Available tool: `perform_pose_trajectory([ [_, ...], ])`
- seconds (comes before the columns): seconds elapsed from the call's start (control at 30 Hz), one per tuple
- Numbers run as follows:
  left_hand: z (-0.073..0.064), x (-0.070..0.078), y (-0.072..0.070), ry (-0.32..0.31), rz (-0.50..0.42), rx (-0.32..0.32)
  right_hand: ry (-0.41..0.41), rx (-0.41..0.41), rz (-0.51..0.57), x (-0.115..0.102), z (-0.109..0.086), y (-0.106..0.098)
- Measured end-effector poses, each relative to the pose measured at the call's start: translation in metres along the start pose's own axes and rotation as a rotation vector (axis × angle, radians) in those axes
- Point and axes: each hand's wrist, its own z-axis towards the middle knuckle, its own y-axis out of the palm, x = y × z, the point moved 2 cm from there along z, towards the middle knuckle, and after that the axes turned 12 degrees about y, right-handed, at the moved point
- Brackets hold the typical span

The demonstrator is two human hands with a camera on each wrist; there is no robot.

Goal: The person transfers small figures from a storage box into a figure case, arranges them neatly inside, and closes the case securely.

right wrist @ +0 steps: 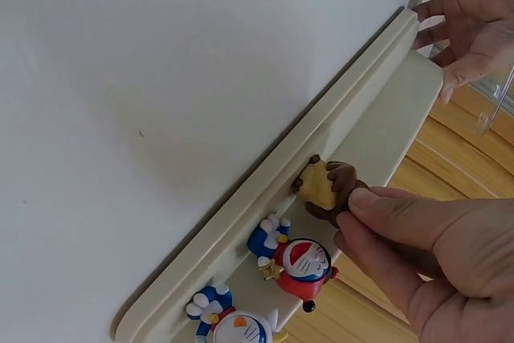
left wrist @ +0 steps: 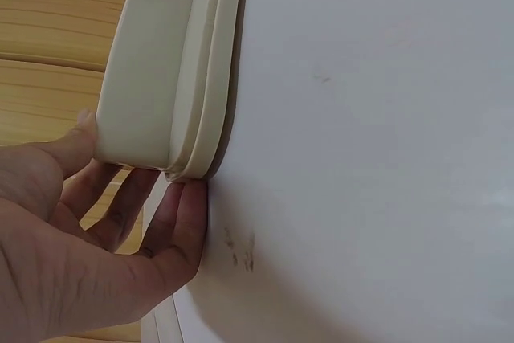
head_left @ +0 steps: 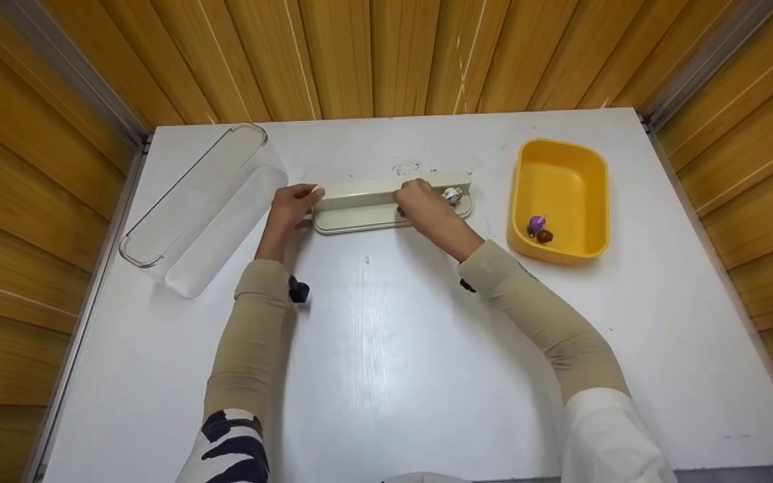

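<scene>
A long cream display shelf [head_left: 353, 219] with a raised back lies across the middle of the table. My left hand [head_left: 290, 208] grips its left end, thumb on the raised back and fingers bent against the end, as the left wrist view shows. Over the shelf, my right hand [head_left: 430, 211] pinches a small brown and yellow figurine [right wrist: 318, 185] between thumb and fingers, close over the base. Beside it in the right wrist view stand a Doraemon figurine [right wrist: 303, 263] in red and blue and another blue and white figurine [right wrist: 241, 327], partly cut off by the frame.
To the right sits a yellow bin [head_left: 564, 174] with a purple figurine [head_left: 537, 222] and a brown one [head_left: 545, 236] in its near left corner. A long clear container [head_left: 215, 231] lies at an angle on the left. Wood-patterned panels [head_left: 400, 60] enclose the white table.
</scene>
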Motion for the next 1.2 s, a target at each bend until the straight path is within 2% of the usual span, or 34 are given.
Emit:
perform_pose_trajectory([
  [0.13, 0.000, 0.003, -0.003, 0.012, -0.013, 0.006, -0.009, 0.000, -0.026, -0.002, 0.005, -0.004],
  [0.27, 0.000, 0.003, -0.004, 0.017, -0.024, 0.011, -0.013, -0.013, 0.017, -0.001, 0.008, -0.008],
  [0.4, -0.002, 0.000, -0.006, 0.004, -0.027, 0.018, -0.027, -0.069, 0.096, 0.001, 0.010, -0.015],
  [0.53, -0.002, -0.001, -0.006, -0.006, -0.017, 0.009, 0.008, -0.140, 0.167, 0.013, 0.009, -0.034],
  [0.67, -0.003, 0.000, -0.004, -0.010, -0.024, 0.007, 0.045, -0.213, 0.198, 0.045, 0.004, -0.063],
  [0.87, -0.004, 0.003, 0.000, 0.011, -0.033, 0.001, 0.002, -0.381, 0.150, 0.119, -0.020, -0.090],
  [1.03, -0.003, 0.002, -0.002, 0.007, -0.024, 0.009, 0.009, -0.456, 0.151, 0.173, -0.044, -0.097],
  [1.2, -0.002, 0.001, -0.002, 0.036, -0.036, 0.016, 0.009, -0.477, 0.186, 0.209, -0.060, -0.090],
])
